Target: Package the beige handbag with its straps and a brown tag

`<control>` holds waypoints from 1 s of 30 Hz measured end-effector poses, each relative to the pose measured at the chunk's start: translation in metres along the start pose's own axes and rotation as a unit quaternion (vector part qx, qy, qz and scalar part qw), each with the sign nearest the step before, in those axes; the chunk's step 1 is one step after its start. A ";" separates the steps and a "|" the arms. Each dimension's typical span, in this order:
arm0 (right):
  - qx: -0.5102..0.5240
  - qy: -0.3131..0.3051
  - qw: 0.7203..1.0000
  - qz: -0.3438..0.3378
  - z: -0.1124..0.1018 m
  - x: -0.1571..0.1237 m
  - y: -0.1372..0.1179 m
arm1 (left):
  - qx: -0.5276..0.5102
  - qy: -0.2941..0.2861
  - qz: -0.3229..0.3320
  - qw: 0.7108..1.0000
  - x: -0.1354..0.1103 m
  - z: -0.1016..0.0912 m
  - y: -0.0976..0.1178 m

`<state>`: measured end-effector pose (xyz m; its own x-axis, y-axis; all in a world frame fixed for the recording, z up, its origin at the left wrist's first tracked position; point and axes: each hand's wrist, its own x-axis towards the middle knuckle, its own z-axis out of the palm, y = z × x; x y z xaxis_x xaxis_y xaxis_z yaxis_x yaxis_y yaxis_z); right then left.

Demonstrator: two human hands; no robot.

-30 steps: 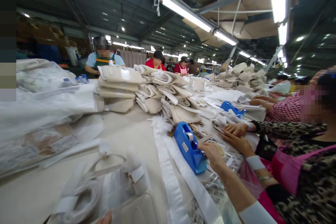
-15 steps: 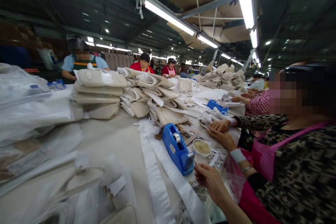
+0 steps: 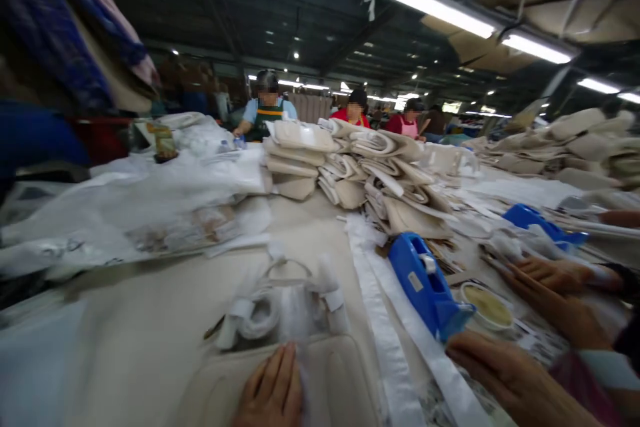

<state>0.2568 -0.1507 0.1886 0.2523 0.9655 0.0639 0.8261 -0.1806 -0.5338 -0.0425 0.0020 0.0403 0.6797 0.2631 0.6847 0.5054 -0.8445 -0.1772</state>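
Head view, bench inventory. Left hand: one, fingers straight and together, laid palm-down on a beige padded piece; nothing appeared clasped. Just beyond its fingertips: a coiled band in white wrapping. Right hand: one, blurred, fingers drawn together just beside the cutting end of a blue tape dispenser; whether they pinched anything could not be told. Between the two hands: white strips, running lengthwise. Beyond the right hand: a round tub, contents yellowish; farther right, a co-worker's hands. Well ahead of the left hand: folded beige pieces, stacked.

Hazards, by judgement: a fingertip of the right hand could have been nicked, the cutting end being so near; the coiled band could have sprung open, were its wrapping slack; the beige padded piece could have skidded or creased, had the flat left hand borne down unevenly.
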 end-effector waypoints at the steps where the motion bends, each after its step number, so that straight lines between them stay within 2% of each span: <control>1: -0.014 -0.044 0.996 -0.077 -0.004 0.010 -0.025 | 0.002 -0.004 -0.007 1.000 0.002 -0.001 0.001; 4: -0.101 -0.148 0.954 -0.240 -0.001 0.050 -0.101 | 0.008 -0.004 -0.018 1.000 0.004 0.000 0.005; 7: -0.235 -0.195 0.880 -0.364 0.030 0.096 -0.148 | 0.002 0.035 -0.034 0.999 0.006 -0.001 0.008; 10: -0.311 -0.234 0.822 -0.416 0.076 0.135 -0.158 | 0.004 0.019 -0.035 0.999 0.006 -0.002 0.009; 13: -0.357 -0.274 0.799 -0.398 0.112 0.160 -0.151 | 0.008 -0.011 -0.041 0.999 0.003 -0.001 0.010; 17: -0.373 -0.299 0.799 -0.363 0.132 0.175 -0.146 | 0.013 -0.016 -0.040 0.999 -0.002 0.004 0.011; 21: -0.380 -0.279 0.825 -0.312 0.134 0.188 -0.145 | 0.006 0.012 -0.050 0.999 0.000 0.006 0.012; 26: -0.372 -0.157 0.870 -0.284 0.129 0.201 -0.146 | -0.005 0.071 -0.057 0.996 0.007 0.003 0.010; 29: -0.350 -0.075 0.887 -0.291 0.108 0.186 -0.142 | -0.002 0.053 -0.046 0.998 0.008 0.001 0.008; 30: -0.329 -0.029 0.897 -0.293 0.097 0.176 -0.136 | -0.002 0.049 -0.045 0.998 0.008 0.000 0.008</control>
<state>0.1397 0.0620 0.1909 -0.3336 0.9355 0.1163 0.9317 0.3084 0.1920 -0.0332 -0.0024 0.0438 0.5763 0.2917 0.7634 0.5600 -0.8213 -0.1090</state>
